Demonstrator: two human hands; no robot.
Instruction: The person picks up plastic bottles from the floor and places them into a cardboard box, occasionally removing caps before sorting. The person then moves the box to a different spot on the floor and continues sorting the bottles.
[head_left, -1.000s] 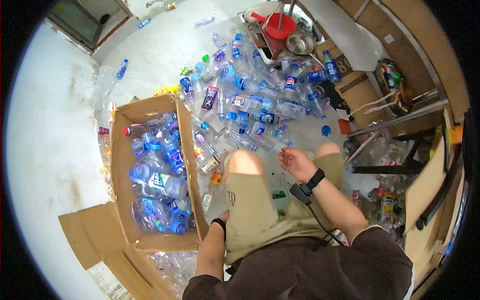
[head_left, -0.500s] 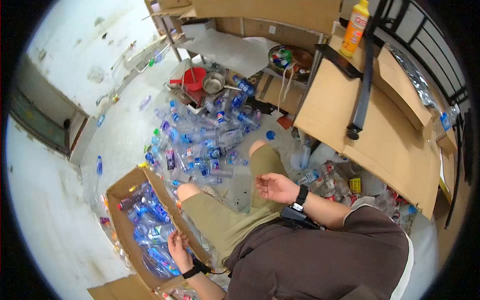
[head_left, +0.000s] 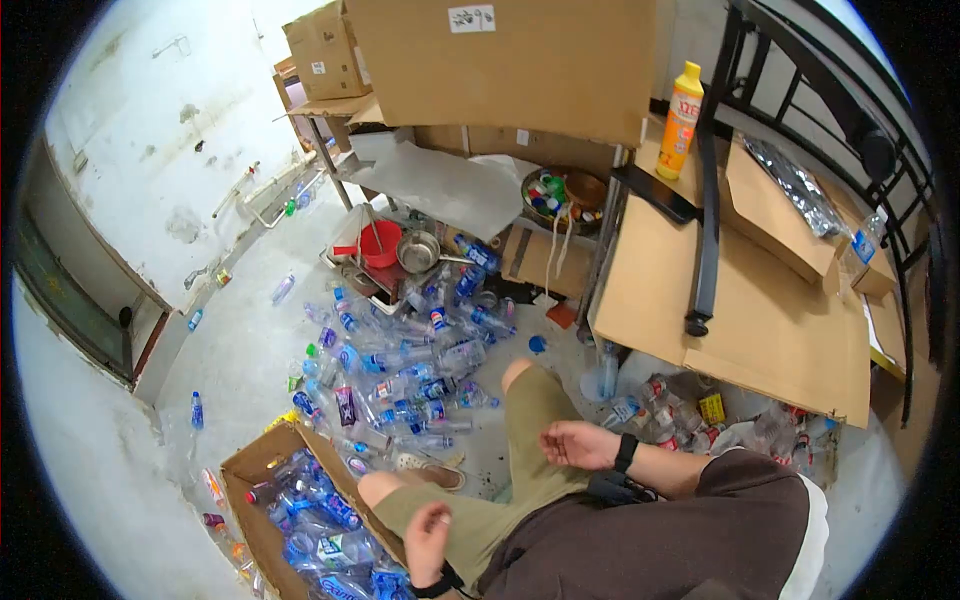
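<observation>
Our left hand and right hand curl loosely, empty — the bottles look light, slick, squashable; best gripped near the top.

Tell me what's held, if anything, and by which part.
Nothing visible: the left hand, near the box, and the right hand both look empty.
</observation>
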